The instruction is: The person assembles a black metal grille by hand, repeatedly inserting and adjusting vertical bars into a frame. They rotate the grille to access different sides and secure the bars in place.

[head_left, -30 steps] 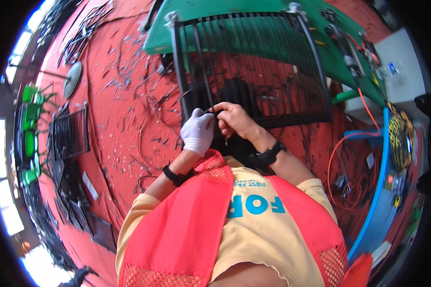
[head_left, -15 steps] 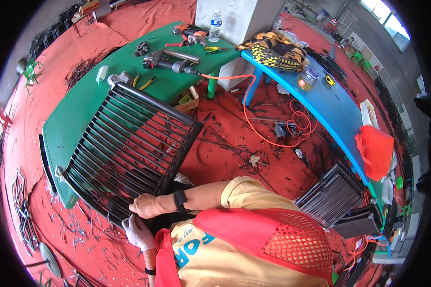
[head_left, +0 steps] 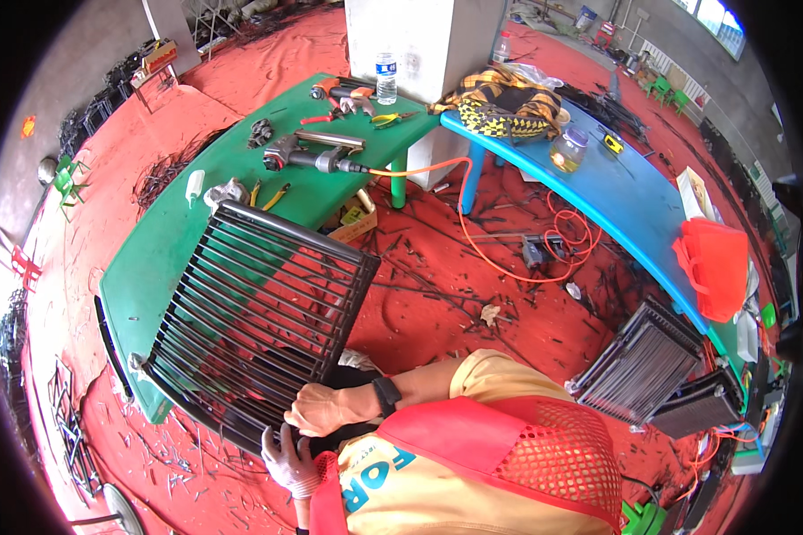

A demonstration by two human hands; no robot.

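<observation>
A black slatted frame (head_left: 250,303) of thin parallel bars lies tilted before me, its far end resting on the green table (head_left: 165,223). Bare and closed, my right hand (head_left: 319,410) is at the frame's near edge; whatever its fingers pinch is hidden. Just below it is my left hand (head_left: 290,459), in a pale glove, with bent fingers gripping the frame's near rail. Wads of pale wrapping (head_left: 226,193) cover the frame's far left corner.
On the green table lie a power tool (head_left: 308,158) with an orange hose, pliers (head_left: 391,119) and a water bottle (head_left: 385,78). A blue table (head_left: 598,192) holds a jar (head_left: 568,149) and checked cloth (head_left: 509,102). More slatted panels (head_left: 638,361) lean at right. Black scraps litter the red floor covering.
Both hands have shifted rightward along the frame's near edge. The left fingers now show more clearly, apart from the right hand. The whole view has tipped slightly, so the scene sits lower.
</observation>
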